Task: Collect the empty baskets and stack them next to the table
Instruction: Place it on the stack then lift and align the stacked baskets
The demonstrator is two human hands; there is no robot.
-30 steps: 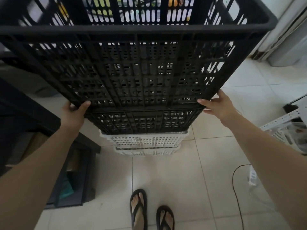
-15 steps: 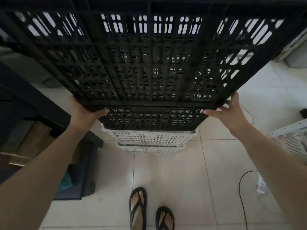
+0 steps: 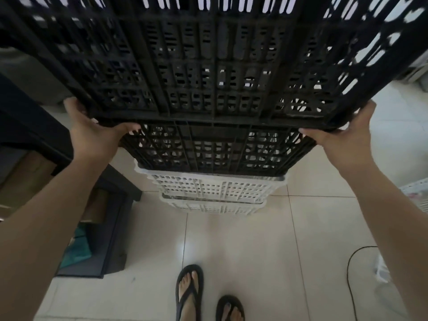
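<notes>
I have the big black basket (image 3: pixel 213 66) tilted up in front of me, its slotted bottom facing me and filling the top of my view, so that I can see under its near edge to where it has to go. My left hand (image 3: pixel 92 133) is clamped on the near left corner of that basket, thumb along the lower rim and fingers wrapped behind the wall; my right hand (image 3: pixel 345 135) grips the near right corner the same way. Holding both corners of one edge keeps so wide a crate from swinging and lets me steer it squarely. Below it the stack stands on the tiled floor (image 3: pixel 231 246): another black basket (image 3: pixel 215 151) nested on top of two white baskets (image 3: pixel 215 193), all sitting just beside the front corner of the dark table (image 3: pixel 34 135) at my left, which is where the task wants them. The one I hold hangs above the stack, its near rim close over the near rim of the black one underneath; whether they touch I cannot tell. I judge the next step is to level it and lower it into that basket, corners matched, or it will jam askew. My sandalled feet (image 3: pixel 208 295) stand back from the stack, and a black cable (image 3: pixel 354 256) curls on the floor at my right, well clear.
</notes>
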